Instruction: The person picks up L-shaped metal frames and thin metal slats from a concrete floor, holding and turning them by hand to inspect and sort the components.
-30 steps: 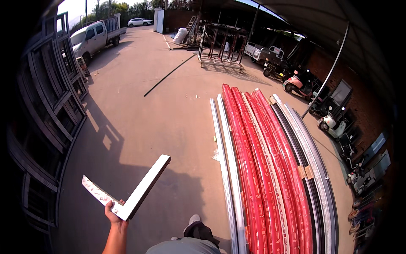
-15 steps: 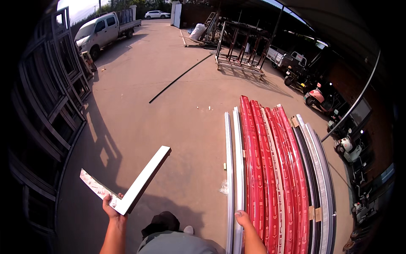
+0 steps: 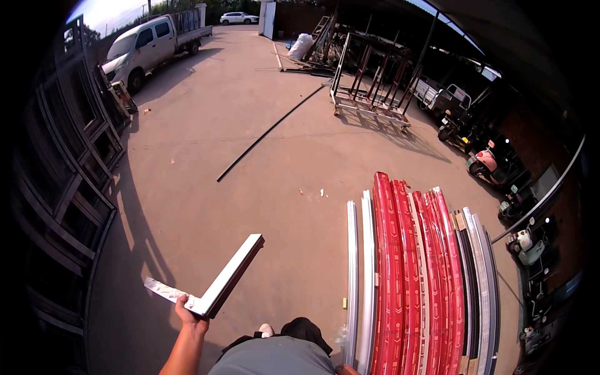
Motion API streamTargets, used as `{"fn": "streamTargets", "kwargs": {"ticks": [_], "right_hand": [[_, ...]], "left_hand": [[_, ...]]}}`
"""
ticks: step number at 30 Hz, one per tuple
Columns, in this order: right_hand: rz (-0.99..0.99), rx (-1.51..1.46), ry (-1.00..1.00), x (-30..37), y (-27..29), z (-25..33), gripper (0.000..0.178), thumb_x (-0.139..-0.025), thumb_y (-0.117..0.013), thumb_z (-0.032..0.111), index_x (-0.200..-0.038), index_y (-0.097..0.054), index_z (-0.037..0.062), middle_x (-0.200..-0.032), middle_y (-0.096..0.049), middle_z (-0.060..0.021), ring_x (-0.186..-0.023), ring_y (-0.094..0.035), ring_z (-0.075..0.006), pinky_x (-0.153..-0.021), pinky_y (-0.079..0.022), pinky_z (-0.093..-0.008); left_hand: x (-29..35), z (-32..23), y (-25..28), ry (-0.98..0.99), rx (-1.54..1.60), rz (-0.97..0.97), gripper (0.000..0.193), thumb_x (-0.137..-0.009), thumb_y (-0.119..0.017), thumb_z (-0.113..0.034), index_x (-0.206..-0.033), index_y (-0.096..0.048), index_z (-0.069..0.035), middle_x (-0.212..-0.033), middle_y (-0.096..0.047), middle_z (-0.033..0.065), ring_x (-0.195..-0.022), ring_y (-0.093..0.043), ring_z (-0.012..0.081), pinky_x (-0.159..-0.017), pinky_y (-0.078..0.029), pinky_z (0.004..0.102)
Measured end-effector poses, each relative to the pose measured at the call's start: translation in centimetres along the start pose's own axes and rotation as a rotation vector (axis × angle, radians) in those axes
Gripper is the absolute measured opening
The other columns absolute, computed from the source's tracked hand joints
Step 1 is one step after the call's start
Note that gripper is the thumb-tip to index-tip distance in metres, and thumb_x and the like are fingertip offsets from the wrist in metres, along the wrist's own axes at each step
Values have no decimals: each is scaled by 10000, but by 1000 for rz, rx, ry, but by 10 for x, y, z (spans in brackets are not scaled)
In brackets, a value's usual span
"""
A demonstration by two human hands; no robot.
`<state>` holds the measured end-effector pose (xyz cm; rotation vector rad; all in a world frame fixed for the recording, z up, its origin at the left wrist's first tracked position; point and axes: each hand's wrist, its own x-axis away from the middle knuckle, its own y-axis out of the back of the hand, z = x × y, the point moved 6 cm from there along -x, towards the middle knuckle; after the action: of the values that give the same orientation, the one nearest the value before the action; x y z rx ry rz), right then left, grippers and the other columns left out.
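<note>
Where the left hand (image 3: pixel 192 317) closes on it near the corner, an L-shaped frame corner piece (image 3: pixel 230 273) is held up over the concrete ground (image 3: pixel 262 212), left of the wearer's body. Piece: two straight arms, joined at one end. Longer arm: smooth, plain white upper face, brightly sunlit; dark brown side face toward the right; far end cut off squarely, pointing away and to the right. Shorter arm: pale face with faint reddish marking, apparently a printed film, the print too small to make out; end slanted, pointing left. Left hand: thumb laid over the shorter arm just beside the joint, remaining fingers mostly hidden behind the piece. Right hand (image 3: pixel 345 370): a sliver at the lower edge, just beside the white profiles (image 3: pixel 368 275); whether spread or closed, cannot tell.

Stock at right, laid lengthwise side by side: white profiles nearest the body; then profiles in glossy red printed wrap (image 3: pixel 389 269); then black profiles (image 3: pixel 465 269) and silver-grey profiles (image 3: pixel 486 281) on the outer side.

Farther out: one long dark bar (image 3: pixel 269 134), flat on the ground, slanting away to the right; one metal rack (image 3: pixel 373 108) near its far end; leaning window frames (image 3: pixel 70 194) along the left; one white pickup truck (image 3: pixel 145 50) beyond them; parked scooters (image 3: pixel 489 164) at far right.
</note>
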<state>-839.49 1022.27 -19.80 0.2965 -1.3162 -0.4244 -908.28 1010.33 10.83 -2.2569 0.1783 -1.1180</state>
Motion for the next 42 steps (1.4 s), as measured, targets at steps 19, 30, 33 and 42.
{"fn": "streamTargets", "kwargs": {"ticks": [19,30,33,42], "right_hand": [[-645,-351,223,-322,877,556,423,-950,-720,309,-1283,-691,50,-1099,-762,-176,-999,-726,-252,-905,-562,-345],[-476,-28,112,-582,994,749,528,-923,-702,379,-1330,-681,43,-1280,-716,-214,-1198,-687,-306,-1049,-517,-356],[73,16,143,-640,929,754,516,-914,-692,477,-1286,-731,121,-1260,-719,-202,-1199,-674,-352,-1049,-514,-398],[94,109,142,-859,1080,852,541,-902,-717,460,-1316,-704,112,-1219,-749,-152,-1155,-702,-303,-1018,-534,-377]], "left_hand": [[-429,3,-594,-79,7,55,569,-899,-591,-400,-1350,-513,-61,-1270,-629,133,-1139,-648,359,-966,-559,532],[-808,-22,-821,131,-263,-79,586,-858,-625,-401,-1348,-536,-92,-1286,-618,81,-1174,-613,297,-1029,-514,473],[-873,-40,-946,110,-416,-52,551,-851,-642,-396,-1301,-549,-92,-1223,-636,67,-1162,-618,271,-1017,-518,463],[-1084,-15,-1296,39,-408,55,474,-833,-615,-365,-1139,-522,-15,-985,-640,179,-940,-674,384,-935,-555,531]]}}
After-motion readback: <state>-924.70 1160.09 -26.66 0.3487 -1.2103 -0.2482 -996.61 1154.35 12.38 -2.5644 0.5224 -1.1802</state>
